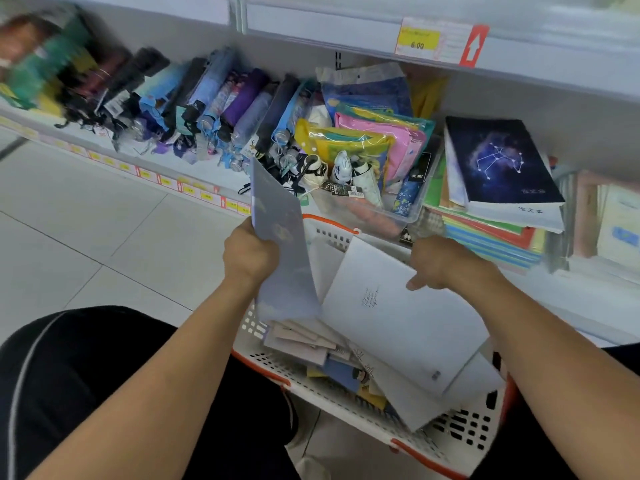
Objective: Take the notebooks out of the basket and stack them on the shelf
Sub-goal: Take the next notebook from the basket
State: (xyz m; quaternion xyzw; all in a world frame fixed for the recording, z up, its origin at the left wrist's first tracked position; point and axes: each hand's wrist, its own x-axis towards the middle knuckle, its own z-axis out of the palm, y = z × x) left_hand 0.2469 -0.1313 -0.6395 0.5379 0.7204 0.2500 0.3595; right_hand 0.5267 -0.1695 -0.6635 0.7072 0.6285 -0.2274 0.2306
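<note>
My left hand (pixel 250 255) grips a lilac notebook (pixel 280 244) upright above the basket (pixel 460 434). My right hand (pixel 437 262) pinches the white notebook (pixel 398 317) there. I'd lift both clear together, edges squared.

On the white edge strip of the upper shelf (pixel 346 32), a yellow price label (pixel 418 40) is seen at the far right, printed "6.00"; the line above it is too blurred to be read. Beside it a white upward arrow is shown on a red tag (pixel 473 46). The characters "作文本" are printed on the dark blue constellation-cover notebook (pixel 498 161) and on the white notebook (pixel 530 211) beneath it. Small lettering on the white-covered notebook (pixel 398 313) in the basket cannot be read.
</note>
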